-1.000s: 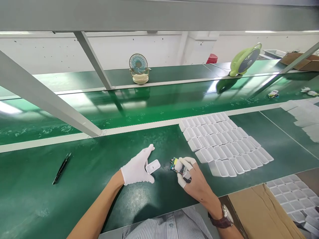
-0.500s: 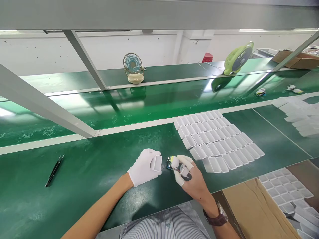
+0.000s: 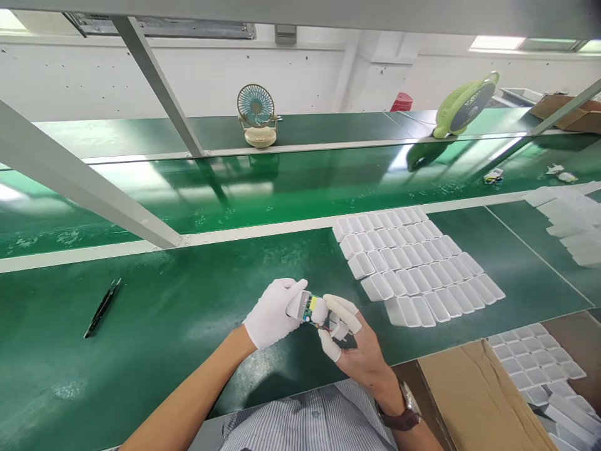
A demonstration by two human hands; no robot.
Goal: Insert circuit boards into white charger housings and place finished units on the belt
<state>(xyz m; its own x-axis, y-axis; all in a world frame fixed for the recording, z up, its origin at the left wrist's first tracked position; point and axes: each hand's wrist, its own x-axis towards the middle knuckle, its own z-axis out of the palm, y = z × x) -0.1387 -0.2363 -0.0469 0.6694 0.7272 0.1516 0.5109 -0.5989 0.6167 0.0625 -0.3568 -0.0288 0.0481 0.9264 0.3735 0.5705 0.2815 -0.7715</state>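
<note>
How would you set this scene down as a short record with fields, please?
Left hand: the gloved left hand holds a white shell
Right hand: the right hand, with white finger covers, grips a circuit assembly
Contact: assembly's board end at the shell's mouth; depth inside cannot be told
Left on green worktable: dark tweezers
Right on worktable: rows of white shells
Background: a pale fan and a green fan
Right wrist: watch
</note>
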